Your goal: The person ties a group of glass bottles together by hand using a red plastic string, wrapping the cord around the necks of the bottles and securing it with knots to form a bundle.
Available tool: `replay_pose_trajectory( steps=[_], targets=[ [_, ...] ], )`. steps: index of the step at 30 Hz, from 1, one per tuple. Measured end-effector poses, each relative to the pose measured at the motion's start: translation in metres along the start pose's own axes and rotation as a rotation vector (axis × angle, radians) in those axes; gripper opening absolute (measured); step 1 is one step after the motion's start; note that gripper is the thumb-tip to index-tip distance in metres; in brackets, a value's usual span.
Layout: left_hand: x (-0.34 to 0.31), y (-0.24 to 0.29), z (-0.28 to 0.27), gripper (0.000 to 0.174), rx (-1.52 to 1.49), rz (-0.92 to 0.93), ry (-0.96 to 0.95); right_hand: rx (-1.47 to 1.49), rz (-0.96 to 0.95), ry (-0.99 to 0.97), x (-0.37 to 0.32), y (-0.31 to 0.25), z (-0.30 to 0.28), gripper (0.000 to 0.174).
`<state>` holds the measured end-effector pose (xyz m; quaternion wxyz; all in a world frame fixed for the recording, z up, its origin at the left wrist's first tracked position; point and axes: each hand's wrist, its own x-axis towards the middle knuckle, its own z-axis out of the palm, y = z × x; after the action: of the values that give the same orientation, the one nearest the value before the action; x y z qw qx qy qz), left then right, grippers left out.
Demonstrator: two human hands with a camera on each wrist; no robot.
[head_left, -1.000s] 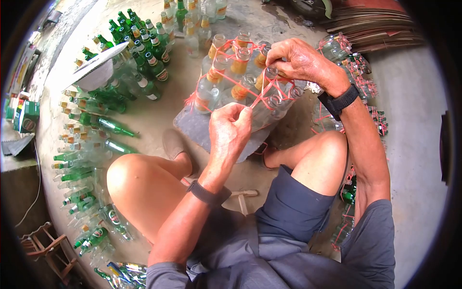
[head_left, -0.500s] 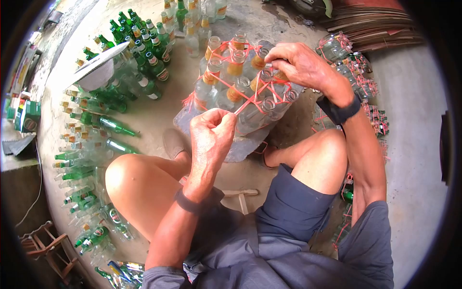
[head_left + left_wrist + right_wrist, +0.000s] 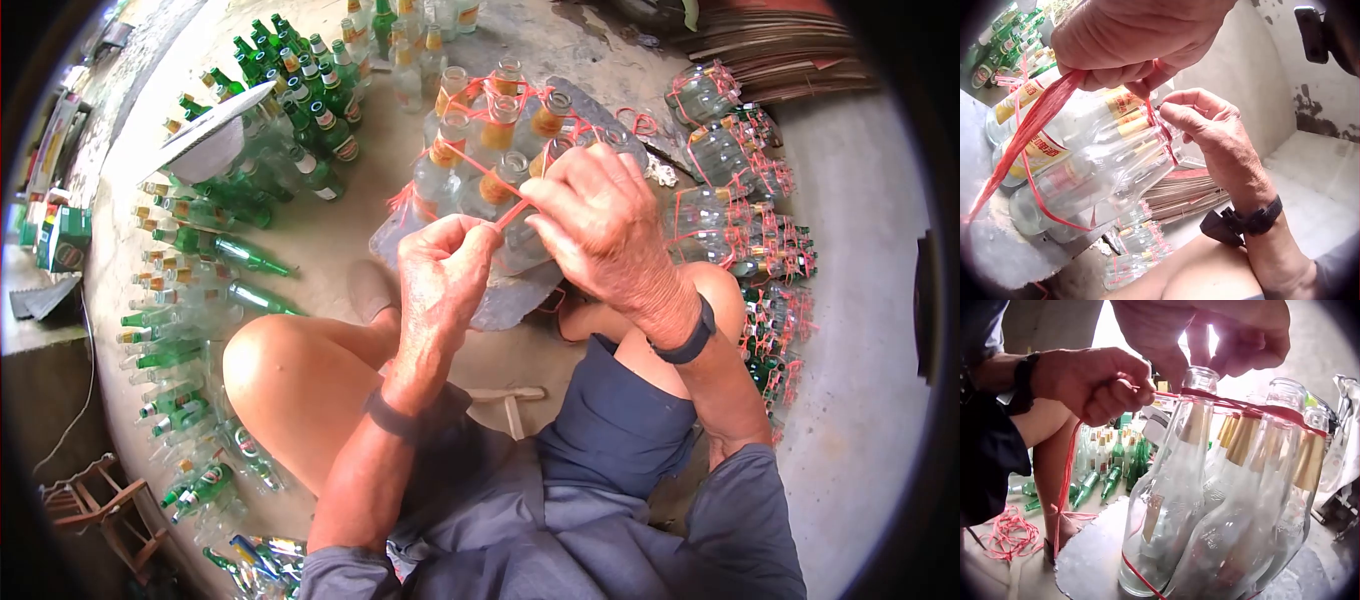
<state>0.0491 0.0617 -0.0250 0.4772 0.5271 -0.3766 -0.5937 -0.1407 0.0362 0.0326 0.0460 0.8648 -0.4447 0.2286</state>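
Note:
Clear glass bottles (image 3: 436, 180) with gold neck labels stand bunched on a grey slab (image 3: 515, 303). Red plastic string (image 3: 1030, 134) runs round their necks and lower bodies. My left hand (image 3: 440, 275) pinches a taut strand of it between thumb and index finger, just on the near side of the bunch. Close beside it is my right hand (image 3: 605, 225), its thumb and index finger apart around the strand and its other fingers bent. In the right wrist view, the string crosses just below the mouth of the nearest bottle (image 3: 1169, 506), close under the right fingers.
Many green bottles (image 3: 300, 120) stand and lie along the left. Tied bundles of bottles (image 3: 705, 215) line the right side. A loose heap of red string (image 3: 1013, 531) lies on the floor. Flat brown sheets (image 3: 780, 60) are stacked at the back right.
My right hand has come from the far bottle necks down and left, close to my left hand. The left hand drew the strand left, away from the bunch, and now stays nearly there.

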Motion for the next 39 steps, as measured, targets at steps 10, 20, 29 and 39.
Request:
replay_pose_trajectory(
  steps=[10,20,29,39],
  targets=[
    [0.001,0.011,-0.012,0.022,0.105,-0.036,-0.231,-0.005,-0.158,0.052,-0.004,-0.003,0.02,0.01],
    [0.027,0.025,-0.001,0.036,0.054,-0.171,-0.418,0.043,-0.203,0.095,-0.008,0.002,0.027,0.013],
    [0.026,0.01,0.005,0.026,-0.059,-0.152,-0.282,0.144,-0.157,0.122,-0.014,0.004,0.018,0.021],
    [0.02,0.002,0.008,0.024,0.119,0.042,-0.145,0.013,0.097,0.122,-0.014,0.009,0.017,0.042]
  ],
)
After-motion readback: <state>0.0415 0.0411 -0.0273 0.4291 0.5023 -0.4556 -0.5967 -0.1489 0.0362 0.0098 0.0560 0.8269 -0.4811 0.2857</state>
